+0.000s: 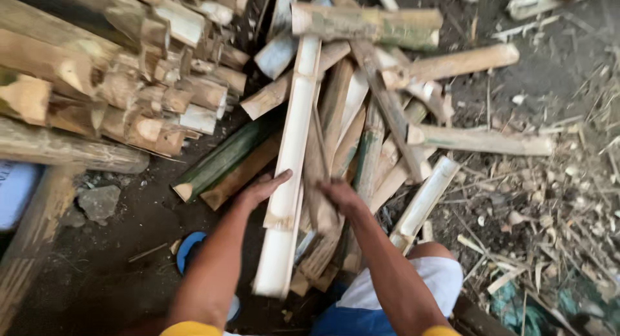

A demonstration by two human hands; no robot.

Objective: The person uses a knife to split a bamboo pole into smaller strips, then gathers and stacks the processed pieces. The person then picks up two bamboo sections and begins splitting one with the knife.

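The left hand (261,189) rests open-palmed against a long pale split bamboo slat (292,162); the right hand (341,197) clamps a thinner brown bamboo strip (318,174). Many cut bamboo pieces (387,123) lie unsorted in the heap.

A pale blue-white printed package (14,193) lies at the left edge.

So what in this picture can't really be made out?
Head view:
- Right hand: fingers blurred among split bamboo pieces, grip unclear.
- Left hand: fingertips against the long pale slat; whether it grips is unclear.
- Blue object: mostly hidden by the left forearm.
- Stacked bamboo: cut off by the frame's left edge.
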